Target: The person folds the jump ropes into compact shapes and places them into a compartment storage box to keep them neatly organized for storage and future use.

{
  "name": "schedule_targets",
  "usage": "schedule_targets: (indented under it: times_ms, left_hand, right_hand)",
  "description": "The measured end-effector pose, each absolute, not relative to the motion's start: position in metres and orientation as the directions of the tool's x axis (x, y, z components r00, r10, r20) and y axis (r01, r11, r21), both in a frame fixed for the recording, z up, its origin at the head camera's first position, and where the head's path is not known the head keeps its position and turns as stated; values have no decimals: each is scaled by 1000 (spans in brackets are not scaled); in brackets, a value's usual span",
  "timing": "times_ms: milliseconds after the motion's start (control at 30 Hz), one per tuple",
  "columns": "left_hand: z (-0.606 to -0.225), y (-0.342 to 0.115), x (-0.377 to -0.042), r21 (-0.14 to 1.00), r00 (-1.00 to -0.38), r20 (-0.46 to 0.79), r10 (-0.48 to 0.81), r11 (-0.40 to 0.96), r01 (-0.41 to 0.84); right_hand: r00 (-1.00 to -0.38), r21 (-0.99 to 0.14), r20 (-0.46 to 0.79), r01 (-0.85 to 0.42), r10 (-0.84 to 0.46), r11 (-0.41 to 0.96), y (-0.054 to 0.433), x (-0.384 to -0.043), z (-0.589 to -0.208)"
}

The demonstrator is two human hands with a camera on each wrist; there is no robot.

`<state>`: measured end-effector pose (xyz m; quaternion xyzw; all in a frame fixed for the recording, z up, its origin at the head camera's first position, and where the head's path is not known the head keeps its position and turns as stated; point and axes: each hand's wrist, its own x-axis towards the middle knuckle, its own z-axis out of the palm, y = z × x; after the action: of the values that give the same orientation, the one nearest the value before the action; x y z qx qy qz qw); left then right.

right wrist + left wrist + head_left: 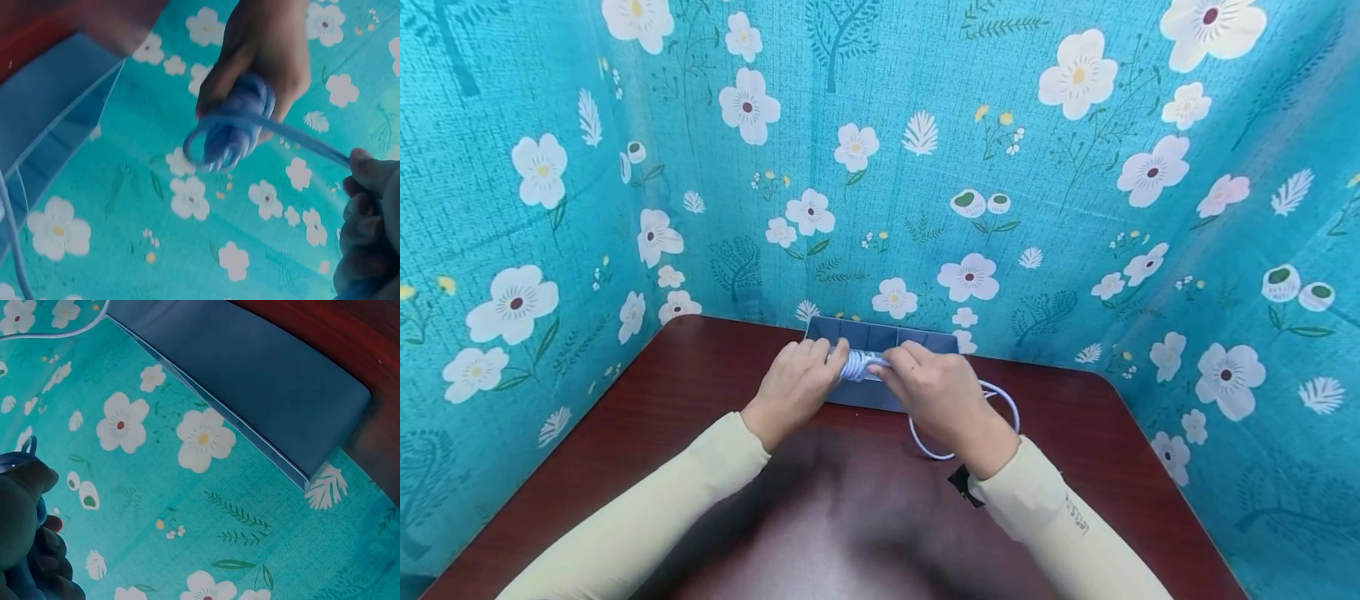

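A pale blue-violet cord is wound into a tight bundle (pixel 854 365) above the far part of the table. My left hand (pixel 793 383) grips one end of this bundle, its fingers curled round the coils. My right hand (pixel 942 398) pinches the strand (pixel 306 142) that runs from the bundle; the right wrist view shows it stretched straight between the hands. A small loop stands out from the coils' side. Beyond my right hand, a loose length of cord (pixel 1017 410) hangs in a wide curve. In the left wrist view my left hand (pixel 28 519) appears only partly, at the edge.
Behind the hands, a grey-blue box (pixel 865 395) with dividers stands near the back of the dark red-brown table (pixel 730 358). A turquoise flowered curtain (pixel 865 217) closes off the back and both sides.
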<state>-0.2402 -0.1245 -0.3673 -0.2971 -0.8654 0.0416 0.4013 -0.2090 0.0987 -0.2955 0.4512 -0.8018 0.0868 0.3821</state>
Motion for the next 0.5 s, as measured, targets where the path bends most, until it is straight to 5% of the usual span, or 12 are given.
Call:
schedule_targets:
  times_ms: [300, 500]
  left_hand:
    - [-361, -116, -227, -313, -442, 677, 589, 774, 551]
    - [-356, -113, -220, -356, -374, 657, 654, 707, 611]
  right_hand:
    - [-299, 235, 772, -686, -561, 689, 115, -226, -290]
    - [-386, 149, 757, -684, -528, 714, 120, -232, -291]
